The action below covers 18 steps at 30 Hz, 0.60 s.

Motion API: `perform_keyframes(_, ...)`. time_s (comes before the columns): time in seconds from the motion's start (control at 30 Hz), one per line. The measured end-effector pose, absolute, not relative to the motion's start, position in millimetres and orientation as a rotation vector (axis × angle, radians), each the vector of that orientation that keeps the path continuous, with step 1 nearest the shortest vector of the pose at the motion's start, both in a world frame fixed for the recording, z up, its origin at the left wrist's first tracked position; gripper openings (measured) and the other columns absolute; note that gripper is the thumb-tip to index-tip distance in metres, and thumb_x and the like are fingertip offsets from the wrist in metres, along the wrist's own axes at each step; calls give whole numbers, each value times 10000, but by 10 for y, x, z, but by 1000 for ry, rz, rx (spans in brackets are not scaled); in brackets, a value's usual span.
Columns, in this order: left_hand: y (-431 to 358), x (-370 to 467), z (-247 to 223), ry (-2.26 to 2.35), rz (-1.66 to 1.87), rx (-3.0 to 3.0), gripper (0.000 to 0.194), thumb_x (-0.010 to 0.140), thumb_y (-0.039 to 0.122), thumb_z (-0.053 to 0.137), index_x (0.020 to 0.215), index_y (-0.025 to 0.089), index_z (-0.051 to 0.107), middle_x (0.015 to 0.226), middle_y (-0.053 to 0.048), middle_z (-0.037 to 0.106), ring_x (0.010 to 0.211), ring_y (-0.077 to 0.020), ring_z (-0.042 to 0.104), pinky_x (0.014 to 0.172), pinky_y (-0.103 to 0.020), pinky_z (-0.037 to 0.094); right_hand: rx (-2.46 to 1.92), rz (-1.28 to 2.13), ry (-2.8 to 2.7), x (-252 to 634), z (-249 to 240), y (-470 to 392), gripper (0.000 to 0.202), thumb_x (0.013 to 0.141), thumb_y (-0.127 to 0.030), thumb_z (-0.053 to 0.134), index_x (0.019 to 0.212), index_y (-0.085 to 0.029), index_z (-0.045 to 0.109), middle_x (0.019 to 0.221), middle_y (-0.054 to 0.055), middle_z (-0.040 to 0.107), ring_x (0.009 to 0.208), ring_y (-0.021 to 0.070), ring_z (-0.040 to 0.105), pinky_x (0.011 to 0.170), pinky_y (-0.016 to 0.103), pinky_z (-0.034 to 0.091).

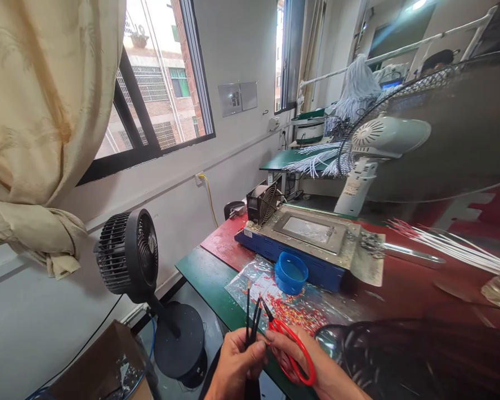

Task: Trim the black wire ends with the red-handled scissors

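My left hand (242,355) is closed around several thin black cables (247,314), whose stripped ends point up. Small reddish and copper-coloured tips show at the top of these cables. In my right hand (302,340) is a pair of scissors (307,364) with red loop handles and dark blades. The blades point up and left, close beside the cable ends; whether they touch cannot be made out. Both hands are close together at the table's front edge. Beyond them, red and yellow wire scraps (298,312) lie scattered on a clear plastic sheet (244,276).
A blue round tub (290,280) stands before a blue metal-topped machine (291,261) with a silvery basin. Black cable coils (400,361) lie at right, white wires (454,244) farther back. A black fan (129,253) and cardboard box (87,361) stand left; a white fan (383,136) is at right.
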<state>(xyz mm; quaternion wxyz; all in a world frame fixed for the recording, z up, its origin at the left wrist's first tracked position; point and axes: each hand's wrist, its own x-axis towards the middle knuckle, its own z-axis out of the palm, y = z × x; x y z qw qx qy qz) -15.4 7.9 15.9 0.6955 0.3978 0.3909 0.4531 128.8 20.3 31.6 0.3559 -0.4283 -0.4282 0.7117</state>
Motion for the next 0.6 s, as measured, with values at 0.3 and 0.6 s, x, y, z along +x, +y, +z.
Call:
perform_keyframes(0.3, 72, -133, 116, 865, 1083, 852, 330, 634, 435, 687, 619, 132, 556, 389, 81, 360, 333, -7, 236, 382, -230, 108, -1090, 1823, -1095, 1268, 292, 236, 524, 643, -652, 594, 495, -165, 470, 368, -62, 390, 333, 51, 343, 367, 195, 229)
perform_keyframes(0.6, 36, -119, 333, 929, 1127, 385, 279, 625, 253, 732, 824, 97, 616, 719, -48, 630, 622, -99, 577, 599, -263, 475, -1110, 837, -1669, 1323, 50, 263, 256, 787, -393, 593, 648, -178, 611, 579, 0, 604, 532, 128, 567, 510, 215, 438)
